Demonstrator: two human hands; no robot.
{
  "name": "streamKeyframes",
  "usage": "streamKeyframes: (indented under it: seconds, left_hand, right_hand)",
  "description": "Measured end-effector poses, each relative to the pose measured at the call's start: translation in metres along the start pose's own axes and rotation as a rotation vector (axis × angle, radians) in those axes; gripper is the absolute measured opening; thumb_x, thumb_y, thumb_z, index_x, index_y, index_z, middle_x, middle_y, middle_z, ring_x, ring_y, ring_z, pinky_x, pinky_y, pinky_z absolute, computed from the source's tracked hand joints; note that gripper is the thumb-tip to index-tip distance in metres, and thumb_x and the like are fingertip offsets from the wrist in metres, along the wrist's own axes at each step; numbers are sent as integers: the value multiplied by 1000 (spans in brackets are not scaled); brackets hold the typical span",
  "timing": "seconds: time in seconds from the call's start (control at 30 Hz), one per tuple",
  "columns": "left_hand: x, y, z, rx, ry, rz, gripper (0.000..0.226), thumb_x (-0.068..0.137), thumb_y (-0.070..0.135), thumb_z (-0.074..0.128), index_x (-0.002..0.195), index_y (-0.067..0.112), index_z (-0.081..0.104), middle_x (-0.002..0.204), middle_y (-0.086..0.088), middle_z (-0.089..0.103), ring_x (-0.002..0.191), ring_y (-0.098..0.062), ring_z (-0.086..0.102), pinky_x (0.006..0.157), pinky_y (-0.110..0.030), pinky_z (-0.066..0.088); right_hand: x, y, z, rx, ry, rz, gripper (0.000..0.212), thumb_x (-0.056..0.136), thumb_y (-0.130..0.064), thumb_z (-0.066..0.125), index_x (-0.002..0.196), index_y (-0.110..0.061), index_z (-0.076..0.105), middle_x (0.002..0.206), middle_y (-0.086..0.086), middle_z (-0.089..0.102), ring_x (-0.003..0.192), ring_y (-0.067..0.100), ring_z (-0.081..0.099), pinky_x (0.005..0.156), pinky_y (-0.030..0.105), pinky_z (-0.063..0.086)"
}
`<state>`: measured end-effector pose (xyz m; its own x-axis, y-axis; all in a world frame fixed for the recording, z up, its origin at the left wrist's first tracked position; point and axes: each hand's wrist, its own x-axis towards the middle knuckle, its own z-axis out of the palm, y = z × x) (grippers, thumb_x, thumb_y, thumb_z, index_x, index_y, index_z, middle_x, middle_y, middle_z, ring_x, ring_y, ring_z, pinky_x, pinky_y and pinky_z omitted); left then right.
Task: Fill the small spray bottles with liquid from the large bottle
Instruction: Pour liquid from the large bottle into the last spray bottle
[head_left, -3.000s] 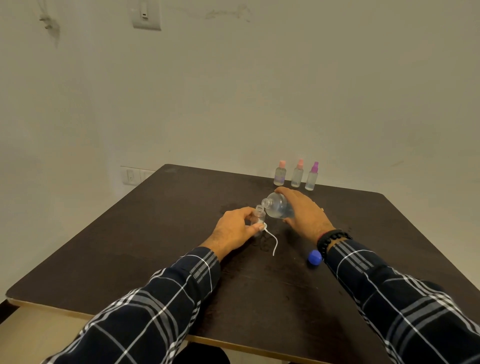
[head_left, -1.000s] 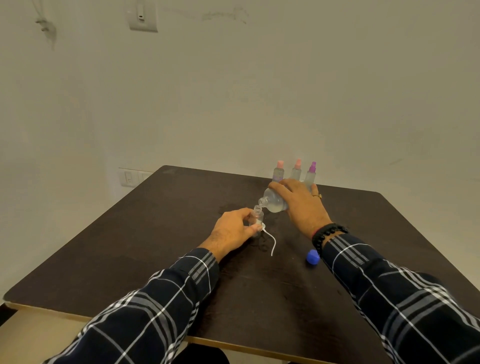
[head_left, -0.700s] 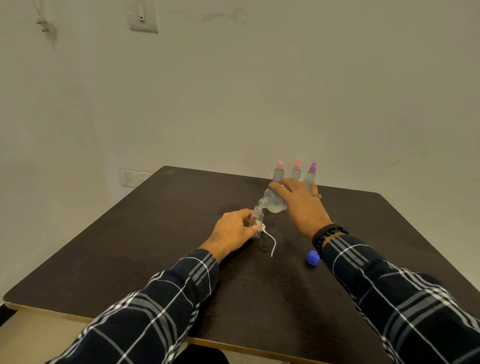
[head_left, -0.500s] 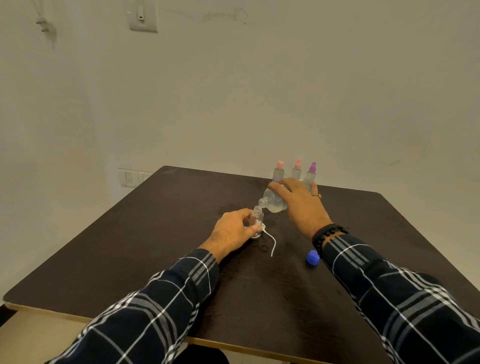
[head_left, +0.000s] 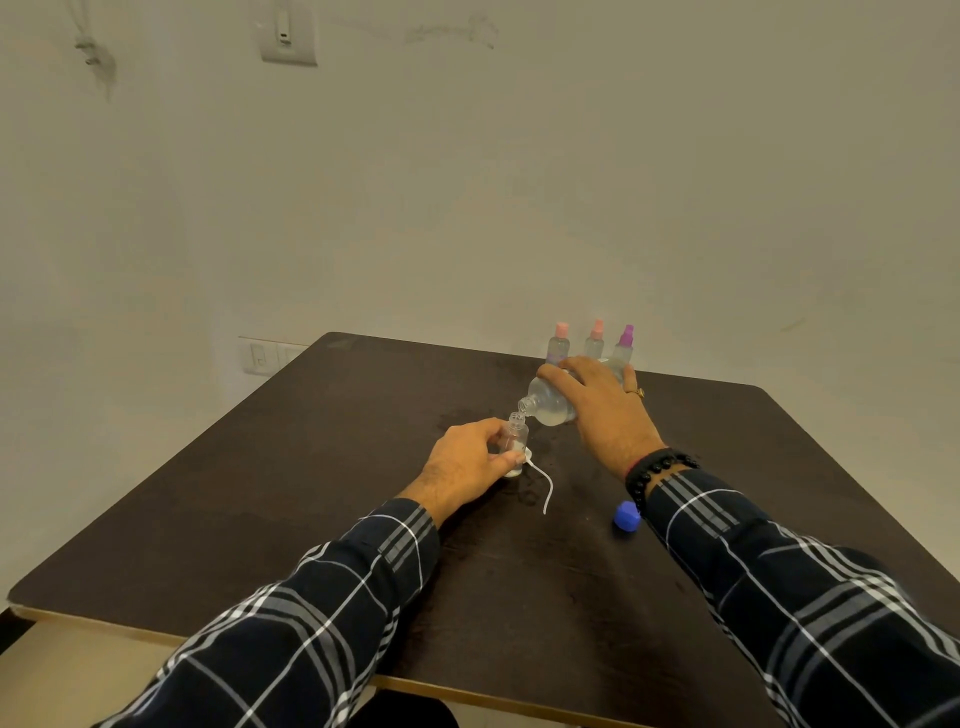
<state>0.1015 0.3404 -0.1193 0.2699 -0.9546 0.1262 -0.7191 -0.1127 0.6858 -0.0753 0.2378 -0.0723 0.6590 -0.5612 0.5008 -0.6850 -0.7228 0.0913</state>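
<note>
Since 3 s back: R hand (head_left: 605, 415) has raised the base end of the big bottle (head_left: 550, 405), so it tilts steeper; last half sec, hardly any shift.

- Big bottle: long axis near level, running L–R over table (head_left: 311, 519) centre. Mouth points left and slightly down, base hidden under palm. R fingers curled over it from above, gripping.
- Small bottle (head_left: 516, 436): upright on table, open neck up, just below and left of big bottle's mouth. L hand (head_left: 465, 462) pinches its body btw thumb and fingers.
- Stream btw mouth and neck: can't tell.
- White spray head (head_left: 525, 459) w/ thin tube lies just beside small bottle, tube trailing toward near side.
- Blue cap (head_left: 626, 517) on table by R wrist.
- Three capped spray bottles (head_left: 560, 345) upright in a row at far edge, partly behind R hand.
</note>
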Motion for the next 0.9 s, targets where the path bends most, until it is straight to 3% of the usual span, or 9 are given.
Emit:
streamKeyframes:
  seconds: [0.3, 0.5, 0.73, 0.9]
  left_hand:
    - [1, -1, 1, 18, 0, -7, 42, 89, 47, 68, 127, 30, 60, 116, 11, 66, 99, -7, 64, 92, -32, 51]
    - [0, 0, 0, 27, 5, 7, 43, 90, 46, 68, 128, 29, 60, 117, 9, 66, 101, -7, 63, 89, -28, 48]
    - [1, -1, 1, 27, -2, 2, 44, 90, 48, 68, 129, 30, 59, 117, 10, 66, 98, -6, 64, 90, -29, 49]
    - [2, -3, 1, 41, -8, -2, 45, 90, 48, 68, 130, 30, 59, 119, 9, 66, 103, -9, 63, 94, -32, 50]
  right_hand:
    - [-1, -1, -1, -3, 0, -4, 76, 87, -5, 71, 147, -37, 37, 147, 1, 42, 140, 25, 36, 116, 69, 19]
    - [0, 0, 1, 4, -6, 0, 77, 87, -5, 71, 147, -38, 36, 148, 1, 42, 141, 25, 36, 114, 69, 21]
    - [0, -2, -2, 0, -8, 0, 77, 86, -2, 70, 148, -36, 37, 148, 2, 41, 141, 25, 35, 116, 69, 15]
    - [2, 0, 1, -13, -8, -8, 79, 85, -5, 73, 146, -38, 36, 147, 1, 42, 140, 25, 36, 113, 71, 21]
